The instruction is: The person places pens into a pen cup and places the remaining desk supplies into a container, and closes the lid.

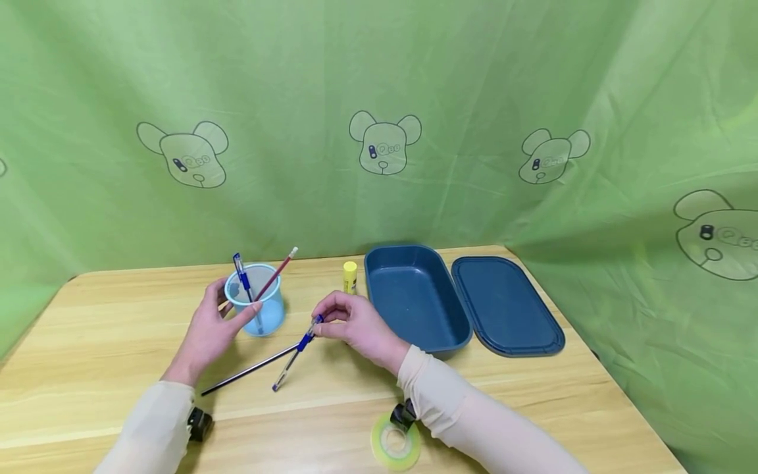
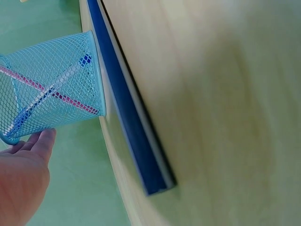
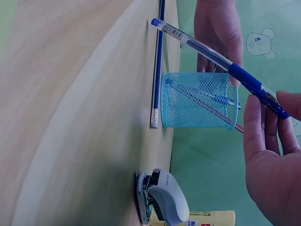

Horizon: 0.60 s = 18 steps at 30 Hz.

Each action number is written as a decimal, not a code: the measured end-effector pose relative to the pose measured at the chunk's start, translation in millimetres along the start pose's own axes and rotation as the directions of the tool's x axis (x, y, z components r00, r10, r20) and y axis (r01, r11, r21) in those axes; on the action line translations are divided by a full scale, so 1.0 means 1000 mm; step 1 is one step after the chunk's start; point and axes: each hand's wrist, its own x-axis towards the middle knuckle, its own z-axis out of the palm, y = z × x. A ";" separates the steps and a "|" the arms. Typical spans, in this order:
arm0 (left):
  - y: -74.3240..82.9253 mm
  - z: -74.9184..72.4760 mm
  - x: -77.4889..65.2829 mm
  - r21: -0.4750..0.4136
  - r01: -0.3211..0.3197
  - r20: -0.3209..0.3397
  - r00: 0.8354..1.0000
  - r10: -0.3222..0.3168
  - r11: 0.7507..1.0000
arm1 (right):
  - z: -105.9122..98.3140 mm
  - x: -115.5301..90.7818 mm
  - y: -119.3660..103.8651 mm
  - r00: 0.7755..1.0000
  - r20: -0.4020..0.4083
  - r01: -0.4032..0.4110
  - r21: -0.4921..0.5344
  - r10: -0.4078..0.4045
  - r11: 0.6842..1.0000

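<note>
At the left of the head view, a light-blue mesh pen cup (image 1: 270, 318) stands upright on the table. My left hand (image 1: 207, 332) grips its rim, thumb on the near side and fingers on the far left. Inside lean a blue pen (image 1: 243, 275) and a red pencil (image 1: 279, 272) with a white eraser. My right hand (image 1: 358, 326) pinches another blue pen (image 3: 211, 54) near one end, right of the cup; it slants in the air, its other end down towards the table. Below it, a dark blue pencil (image 1: 245, 371) lies on the table.
Beyond my right hand stands a yellow glue stick (image 1: 350, 276). A small white stapler-like device (image 3: 168, 193) shows in the right wrist view. To the right are a dark blue box (image 1: 414, 299) and its flat lid (image 1: 509, 306). A tape roll (image 1: 380, 449) lies under my right wrist.
</note>
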 end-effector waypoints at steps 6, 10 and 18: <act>-0.001 0.001 0.000 -0.001 0.005 0.000 1.000 -0.005 1.000 | -0.002 0.000 -0.004 1.000 -0.030 0.002 0.015 -0.002 1.000; -0.001 0.001 0.000 0.000 0.006 -0.002 1.000 -0.006 1.000 | -0.003 0.002 -0.008 0.999 -0.050 0.015 -0.002 -0.015 1.000; 0.000 0.001 -0.001 -0.002 0.007 -0.002 1.000 -0.007 1.000 | -0.005 0.006 -0.012 0.993 -0.099 0.067 -0.015 -0.068 0.998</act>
